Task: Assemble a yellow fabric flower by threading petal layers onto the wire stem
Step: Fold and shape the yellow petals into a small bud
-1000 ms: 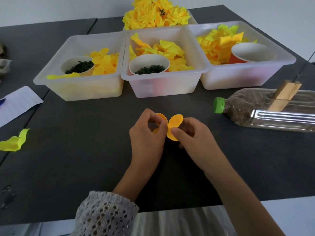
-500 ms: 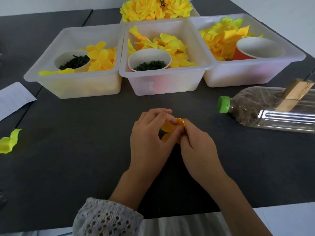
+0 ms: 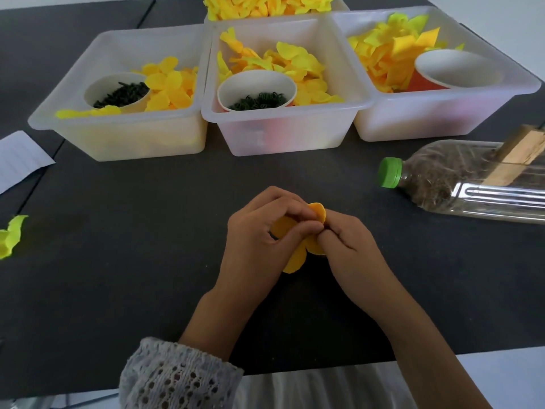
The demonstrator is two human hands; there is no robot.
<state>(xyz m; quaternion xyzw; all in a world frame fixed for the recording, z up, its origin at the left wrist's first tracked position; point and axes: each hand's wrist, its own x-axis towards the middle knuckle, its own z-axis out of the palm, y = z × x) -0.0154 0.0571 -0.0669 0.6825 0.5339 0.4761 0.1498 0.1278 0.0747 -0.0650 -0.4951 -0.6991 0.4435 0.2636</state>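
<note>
A yellow-orange fabric petal layer (image 3: 295, 258) is held over the dark table (image 3: 147, 261) between both hands. My left hand (image 3: 259, 240) curls its fingers over the top of the layer and pinches it. My right hand (image 3: 348, 243) pinches the layer from the right side, its fingertips meeting the left thumb. Petals stick out above and below the hands. A small dark piece shows under the left fingers; the wire stem itself is hidden.
Three clear bins stand behind: the left bin (image 3: 118, 137) and the middle bin (image 3: 283, 134) hold yellow petals and cups of dark green parts, the right bin (image 3: 442, 119) petals and an orange cup. A green-capped bottle (image 3: 460, 181) lies right. A loose petal (image 3: 11, 236) lies left.
The spread petals have been gathered between the hands. The left fingers closed over the layer's top, and a lower petal now hangs out below the hands.
</note>
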